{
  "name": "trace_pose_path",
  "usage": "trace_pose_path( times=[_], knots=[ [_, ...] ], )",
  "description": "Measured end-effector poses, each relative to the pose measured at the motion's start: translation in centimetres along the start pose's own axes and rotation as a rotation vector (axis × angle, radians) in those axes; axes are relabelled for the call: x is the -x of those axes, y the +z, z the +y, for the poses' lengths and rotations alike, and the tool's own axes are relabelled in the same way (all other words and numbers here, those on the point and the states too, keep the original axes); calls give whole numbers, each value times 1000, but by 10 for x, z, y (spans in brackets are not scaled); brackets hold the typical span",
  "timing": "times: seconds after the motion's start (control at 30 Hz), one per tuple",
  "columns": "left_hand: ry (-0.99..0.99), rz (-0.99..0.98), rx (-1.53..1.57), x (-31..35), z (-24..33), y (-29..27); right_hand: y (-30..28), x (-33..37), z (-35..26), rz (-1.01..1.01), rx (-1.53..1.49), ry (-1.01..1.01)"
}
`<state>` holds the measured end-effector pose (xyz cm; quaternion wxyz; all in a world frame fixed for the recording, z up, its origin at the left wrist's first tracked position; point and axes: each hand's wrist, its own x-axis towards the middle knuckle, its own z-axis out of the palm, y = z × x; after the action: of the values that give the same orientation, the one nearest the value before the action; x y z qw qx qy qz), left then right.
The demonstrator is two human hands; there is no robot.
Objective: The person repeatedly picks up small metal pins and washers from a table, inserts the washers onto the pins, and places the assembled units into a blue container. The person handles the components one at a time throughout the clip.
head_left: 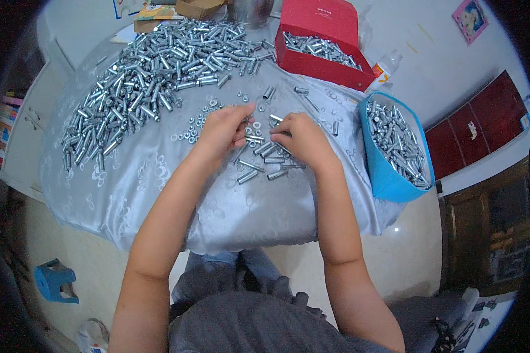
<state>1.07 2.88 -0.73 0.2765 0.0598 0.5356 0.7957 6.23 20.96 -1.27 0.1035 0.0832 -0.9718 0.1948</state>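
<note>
My left hand (225, 129) is closed over the table with thumb and fingers curled together; whatever is between the fingertips is too small to make out. Around it lie loose hex nuts (189, 134) and flat washers (257, 125). Facing it, my right hand (303, 138) is pinched closed above a scatter of metal sleeves (274, 159) and rods. A short metal cylinder (275, 119) shows at its fingertips, but I cannot tell if it is held or lies behind them. A big heap of silvery expansion bolts (153, 73) spreads over the table's far left.
An open red box (330, 69) and a blue fabric bin (394, 191), both full of metal fasteners, stand at the right. A white bottle (386, 70) is behind them. The table wears a shiny grey cloth (247, 217). On the floor at left sits a blue stool (56, 281).
</note>
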Motion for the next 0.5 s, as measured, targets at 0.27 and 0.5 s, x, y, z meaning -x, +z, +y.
trace_pose_path(
  times=[0.27,0.5],
  knots=[
    [25,-17,-35,-4,-6,1,-10,-2,-29,90,-768,125],
    [-89,-118,163,1,-6,5,-3,-7,-39,128,-1150,99]
  ],
)
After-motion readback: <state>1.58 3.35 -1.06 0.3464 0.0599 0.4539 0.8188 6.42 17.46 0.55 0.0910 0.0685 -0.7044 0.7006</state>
